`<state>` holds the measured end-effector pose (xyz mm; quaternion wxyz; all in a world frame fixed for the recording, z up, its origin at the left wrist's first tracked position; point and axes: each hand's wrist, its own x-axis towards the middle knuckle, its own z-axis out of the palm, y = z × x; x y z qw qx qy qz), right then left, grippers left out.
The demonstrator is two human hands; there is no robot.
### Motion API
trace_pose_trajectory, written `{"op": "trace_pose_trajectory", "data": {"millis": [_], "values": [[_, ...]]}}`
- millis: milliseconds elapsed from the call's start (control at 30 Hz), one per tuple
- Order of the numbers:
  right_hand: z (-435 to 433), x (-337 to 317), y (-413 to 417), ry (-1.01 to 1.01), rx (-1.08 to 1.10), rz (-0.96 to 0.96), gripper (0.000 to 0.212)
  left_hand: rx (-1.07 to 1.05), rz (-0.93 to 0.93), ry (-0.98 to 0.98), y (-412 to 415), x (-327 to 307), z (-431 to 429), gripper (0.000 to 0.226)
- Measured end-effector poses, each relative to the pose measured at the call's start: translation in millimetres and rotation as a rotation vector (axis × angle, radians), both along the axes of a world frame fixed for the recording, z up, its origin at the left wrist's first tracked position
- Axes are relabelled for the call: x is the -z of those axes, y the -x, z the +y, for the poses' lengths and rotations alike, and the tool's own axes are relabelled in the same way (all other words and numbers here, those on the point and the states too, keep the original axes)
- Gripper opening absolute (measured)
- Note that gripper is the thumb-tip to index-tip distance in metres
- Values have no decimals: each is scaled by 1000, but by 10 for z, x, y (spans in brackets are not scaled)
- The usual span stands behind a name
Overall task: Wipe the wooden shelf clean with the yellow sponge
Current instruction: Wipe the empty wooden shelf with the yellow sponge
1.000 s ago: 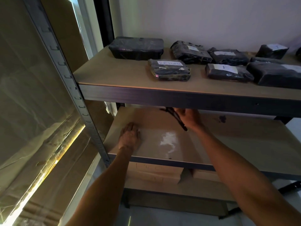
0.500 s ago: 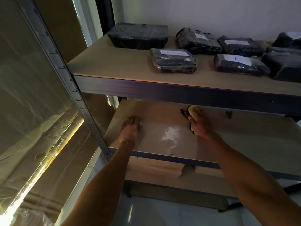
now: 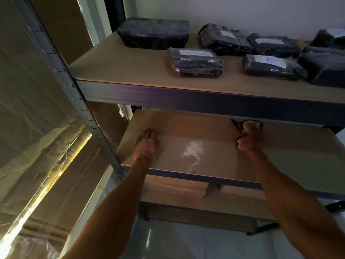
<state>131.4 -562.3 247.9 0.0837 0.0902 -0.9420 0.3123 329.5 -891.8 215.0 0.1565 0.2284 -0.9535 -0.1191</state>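
left hand point(image 3: 146, 146) lying on wooden shelf point(image 3: 291, 156), left | powder patch point(image 3: 193, 150) sitting between | right hand point(image 3: 249, 142) with sponge point(image 3: 251, 125) sitting right, further back

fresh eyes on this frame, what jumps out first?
The white smear in the middle of the lower wooden shelf, bright against the dim board. To its right, the right hand grips the yellow sponge near the back of that shelf, while the left hand rests flat on the board to the smear's left. Above, black wrapped packages with white labels line the upper shelf.
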Motion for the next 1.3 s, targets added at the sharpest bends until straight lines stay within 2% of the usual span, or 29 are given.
{"op": "trace_pose_trajectory", "data": {"millis": [100, 200, 300, 467, 567, 633, 733, 800, 867, 967, 1067, 1133, 1233, 1300], "values": [[-126, 190, 21, -185, -36, 5, 40, 6, -6, 17, 0, -3, -10, 34], [-396, 232, -178, -106, -253, -77, 60, 26, -7, 10, 7, 34, -41, 35], [-473, 282, -310, -36, -403, -87, 52, 31, -3, -7, 19, 46, -51, 37], [-201, 158, -325, 5, -266, 148, 41, 17, 4, -17, 3, 13, -28, 35], [-116, 68, -328, 1, -185, 57, 44, 16, -5, -23, -2, -3, -25, 33], [-107, 56, -278, 10, -55, 48, 48, 14, -9, -35, -7, -17, -19, 33], [-85, 37, -228, -118, 168, -17, 55, 12, 0, -37, -27, -35, 3, 34], [-93, 17, -230, -184, 195, -75, 53, 21, 11, -30, -32, -40, 9, 34], [-122, -5, -244, -193, 138, -53, 46, 22, 15, -32, -36, -44, 6, 35], [-143, -52, -247, -64, 72, -98, 30, 18, 10, -31, -36, -39, 8, 35], [-143, -120, -253, 82, 42, -158, 25, 22, 14, -35, -37, -34, 8, 34], [-131, -160, -246, 150, 44, -157, 27, 22, 13, -36, -33, -33, 1, 33], [-110, -201, -209, 301, 99, -189, 43, 29, 14, -43, -35, -27, -12, 33], [-111, -251, -205, 345, 102, -302, 42, 25, 13, -57, -44, -26, -15, 33]]}}
